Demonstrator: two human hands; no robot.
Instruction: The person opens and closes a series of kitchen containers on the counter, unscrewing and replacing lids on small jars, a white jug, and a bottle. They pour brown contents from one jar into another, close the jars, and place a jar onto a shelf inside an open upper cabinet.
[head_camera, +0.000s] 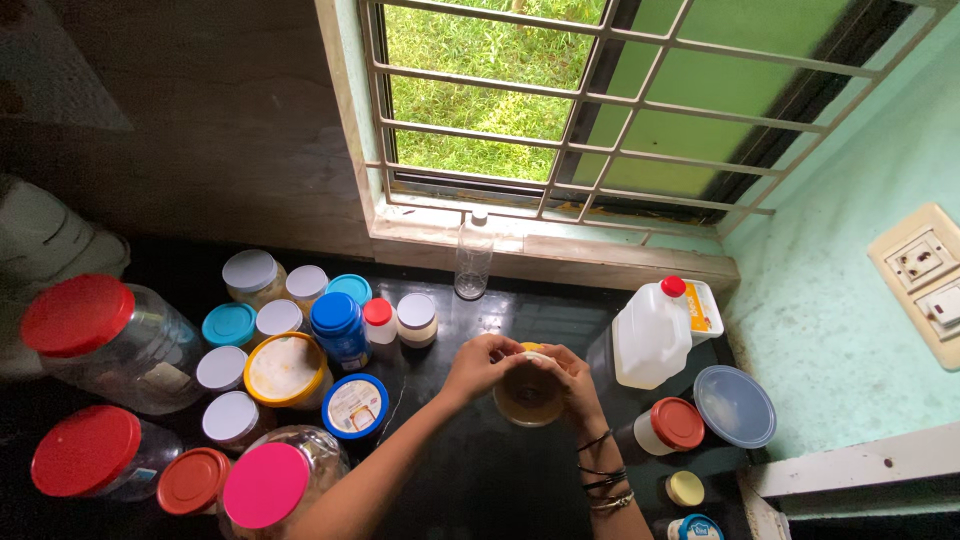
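Gripping a small jar (528, 395) over the worktop (470, 470), left hand (480, 365) and right hand (572, 380) fingers clamped round its rim to steady it.

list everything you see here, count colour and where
small jar: 1, amber, yellow lid, counter centre, between both hands
lidded jars: over a dozen, red, pink, blue, white and yellow lids, counter left
clear bottle: 1, white cap, by window sill
white jug: 1, red cap, counter right
red-lidded jar: 1, right of hands
blue lid: 1, far right
window grille: 1, pale, top
left hand: 1, on jar
right hand: 1, bangles at wrist, on jar
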